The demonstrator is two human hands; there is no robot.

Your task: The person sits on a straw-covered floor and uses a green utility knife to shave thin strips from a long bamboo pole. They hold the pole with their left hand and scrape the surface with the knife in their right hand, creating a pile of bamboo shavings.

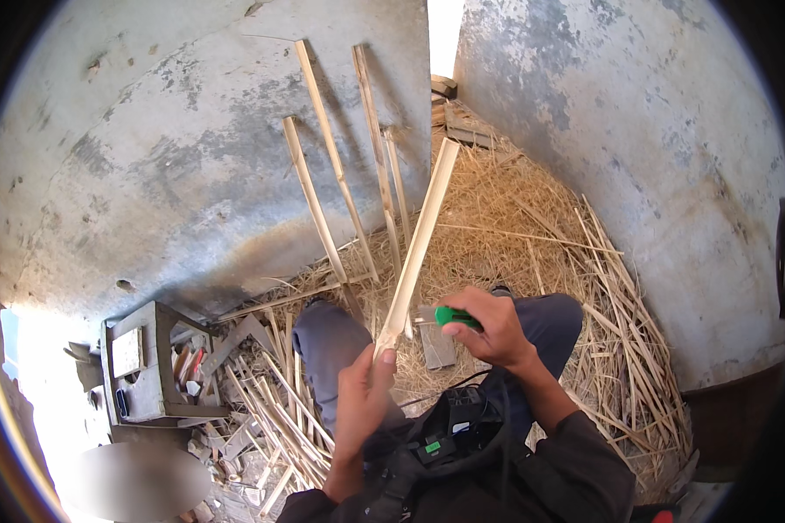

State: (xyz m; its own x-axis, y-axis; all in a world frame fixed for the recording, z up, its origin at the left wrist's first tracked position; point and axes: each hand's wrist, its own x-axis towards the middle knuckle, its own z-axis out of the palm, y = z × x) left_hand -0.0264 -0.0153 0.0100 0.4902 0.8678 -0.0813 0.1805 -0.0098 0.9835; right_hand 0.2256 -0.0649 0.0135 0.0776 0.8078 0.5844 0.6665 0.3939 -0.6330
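My left hand (pixel 364 399) is closed round the lower end of a split bamboo strip (pixel 425 228). The pale strip has a hollowed face and slants up and to the right, away from me. In my right hand (pixel 494 331) is a green-handled knife (pixel 452 315), the fingers wrapped round its handle. Its short blade points left, close to the strip's right edge just above my left hand; whether it touches the bamboo I cannot tell. Both hands are above my bent legs.
Several bamboo strips (pixel 316 202) lean against the worn far wall (pixel 192 166). Shavings (pixel 488 205) and thin slats (pixel 645 375) cover the floor ahead and right. At left stands a small wooden stool (pixel 153 366), with more strips (pixel 275 418) and scraps beside it.
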